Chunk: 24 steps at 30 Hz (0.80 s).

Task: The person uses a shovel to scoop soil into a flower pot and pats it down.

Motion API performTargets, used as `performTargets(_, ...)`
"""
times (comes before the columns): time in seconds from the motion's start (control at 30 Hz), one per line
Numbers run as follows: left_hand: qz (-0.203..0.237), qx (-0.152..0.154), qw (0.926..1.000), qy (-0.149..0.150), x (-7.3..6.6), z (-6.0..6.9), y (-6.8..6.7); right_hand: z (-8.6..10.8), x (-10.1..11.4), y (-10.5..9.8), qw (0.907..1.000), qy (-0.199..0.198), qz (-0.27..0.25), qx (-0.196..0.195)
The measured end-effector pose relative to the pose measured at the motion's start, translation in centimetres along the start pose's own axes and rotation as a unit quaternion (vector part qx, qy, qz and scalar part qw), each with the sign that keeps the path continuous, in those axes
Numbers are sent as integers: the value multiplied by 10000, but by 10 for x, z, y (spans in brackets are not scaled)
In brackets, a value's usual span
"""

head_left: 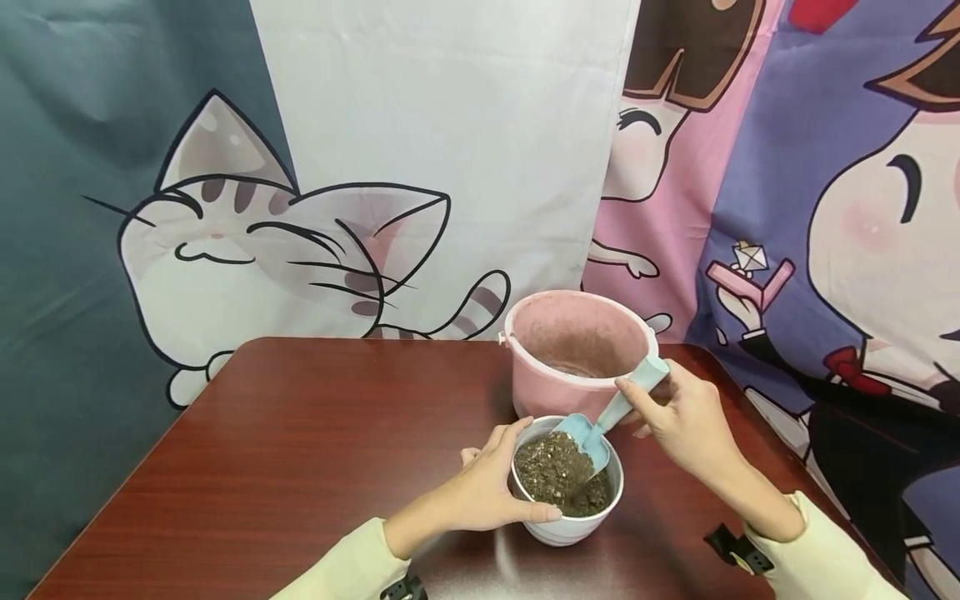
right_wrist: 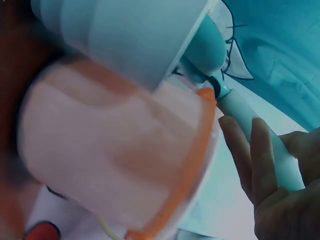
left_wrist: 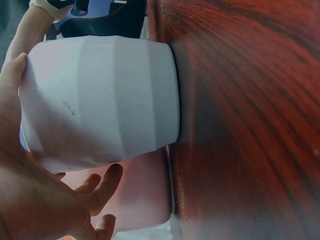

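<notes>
A white pot [head_left: 567,531] filled with dark soil [head_left: 551,467] stands upright on the table. My left hand [head_left: 487,487] grips its rim from the left, thumb along the near side and fingers round the far side; in the left wrist view that thumb lies at the rim of the pot [left_wrist: 115,100]. A light blue hand trowel [head_left: 633,390] slants down into the pot, its blade partly sunk in the soil. My right hand [head_left: 690,417] holds the trowel's handle [right_wrist: 250,120], fingers wrapped about it in the right wrist view.
Right behind the pot stands a pink bucket [head_left: 555,396], with soil smears on its inner wall. Both are on a reddish-brown wooden table [head_left: 337,442]. A cartoon-printed cloth [head_left: 450,125] hangs behind the table's far edge and along its right side.
</notes>
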<state>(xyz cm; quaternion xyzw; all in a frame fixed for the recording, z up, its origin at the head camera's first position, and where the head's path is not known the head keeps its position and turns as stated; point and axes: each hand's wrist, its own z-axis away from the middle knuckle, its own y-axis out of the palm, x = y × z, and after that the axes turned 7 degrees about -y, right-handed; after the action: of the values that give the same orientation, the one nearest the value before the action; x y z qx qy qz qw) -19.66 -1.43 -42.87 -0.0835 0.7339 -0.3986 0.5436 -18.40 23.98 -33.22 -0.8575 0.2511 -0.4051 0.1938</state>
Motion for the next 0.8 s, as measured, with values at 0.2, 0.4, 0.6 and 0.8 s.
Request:
performTargets(0.2, -98, -42, 9999, 5, 0, 0, 0, -6, 8, -6, 9988, -396, 271, 22)
performTargets(0.4, -130, -33, 9999, -10, 0, 0, 1, -14, 19, -11, 9939, -1013, 438, -30)
performTargets(0.6, -162, -81, 9998, 30, 1, 0, 2, -21, 27, -22, 9960, -822, 245, -265)
performTargets(0.8, -125, -78, 9999, 60, 1, 0, 1, -17, 27, -21, 9970, -735, -164, -201)
